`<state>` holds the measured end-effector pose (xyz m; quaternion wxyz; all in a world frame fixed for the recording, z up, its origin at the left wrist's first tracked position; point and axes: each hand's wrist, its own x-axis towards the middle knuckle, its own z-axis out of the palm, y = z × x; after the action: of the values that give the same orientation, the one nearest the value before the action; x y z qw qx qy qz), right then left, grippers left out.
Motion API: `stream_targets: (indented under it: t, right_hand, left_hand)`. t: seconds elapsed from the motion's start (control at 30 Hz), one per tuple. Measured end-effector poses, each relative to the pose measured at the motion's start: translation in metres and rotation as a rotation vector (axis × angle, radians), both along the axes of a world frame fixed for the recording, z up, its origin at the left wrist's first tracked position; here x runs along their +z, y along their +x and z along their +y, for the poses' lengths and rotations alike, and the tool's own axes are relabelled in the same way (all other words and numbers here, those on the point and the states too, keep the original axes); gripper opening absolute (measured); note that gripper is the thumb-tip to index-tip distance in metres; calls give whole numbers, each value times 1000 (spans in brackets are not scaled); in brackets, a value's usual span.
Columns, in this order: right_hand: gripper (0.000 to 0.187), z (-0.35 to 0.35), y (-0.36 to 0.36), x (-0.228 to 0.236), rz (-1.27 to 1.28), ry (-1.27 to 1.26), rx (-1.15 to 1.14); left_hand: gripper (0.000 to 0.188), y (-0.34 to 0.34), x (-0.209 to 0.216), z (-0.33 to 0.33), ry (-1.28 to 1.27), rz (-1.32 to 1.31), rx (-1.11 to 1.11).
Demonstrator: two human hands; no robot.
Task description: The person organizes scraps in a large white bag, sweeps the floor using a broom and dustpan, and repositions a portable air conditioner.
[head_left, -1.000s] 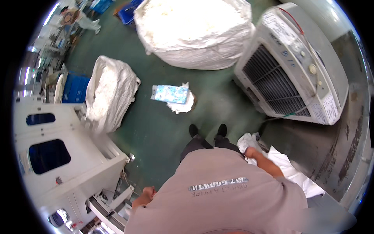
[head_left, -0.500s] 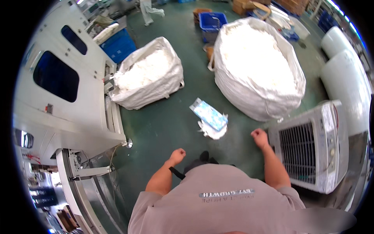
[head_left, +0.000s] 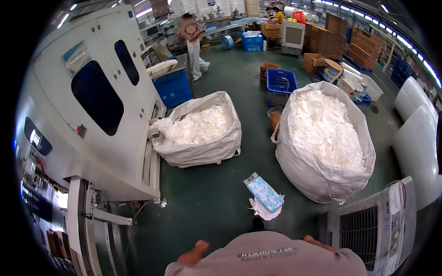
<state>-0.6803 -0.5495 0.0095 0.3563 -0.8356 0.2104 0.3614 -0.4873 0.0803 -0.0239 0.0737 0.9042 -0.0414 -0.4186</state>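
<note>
Beside my body at the lower edge, my left hand (head_left: 200,247) hangs low, its fingers too indistinct to read. Mostly hidden by my shirt, my right hand (head_left: 309,239) shows only a small part on the other side. I see nothing held in either hand. On the green floor in front of me lies a blue-and-white plastic packet (head_left: 264,193), partly over a crumpled white scrap (head_left: 265,212). Ahead to the right stands a large white woven bag (head_left: 317,184) heaped with white scraps. A smaller bag (head_left: 202,154) of similar scraps is ahead to the left.
A white machine (head_left: 60,124) runs along the left. An air cooler (head_left: 368,230) stands close on the right, below large white rolls (head_left: 416,142). Farther off are blue crates (head_left: 282,80), stacked cardboard boxes (head_left: 324,41) and a standing person (head_left: 193,46).
The view has tilted upward, so the bags and packet sit lower in the picture and more of the far hall shows. Both hands now appear lower, close to my body.
</note>
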Motion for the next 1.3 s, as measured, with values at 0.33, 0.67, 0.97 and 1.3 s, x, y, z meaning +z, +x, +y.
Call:
stream_targets:
  t: [0.33, 0.67, 0.97, 1.3]
  right_hand:
    - [40, -80, 179, -46, -179, -184, -52]
    - [35, -28, 280, 9, -270, -82, 106]
    - [40, -26, 249, -73, 225, -243, 559]
    - [34, 113, 397, 38, -402, -139, 521]
  left_hand:
    - [31, 44, 39, -111, -358, -64, 562]
    - [30, 41, 37, -105, -388, -126, 688]
    - [26, -21, -5, -15, -437, -136, 1072]
    - [10, -77, -52, 41, -554, -164, 982]
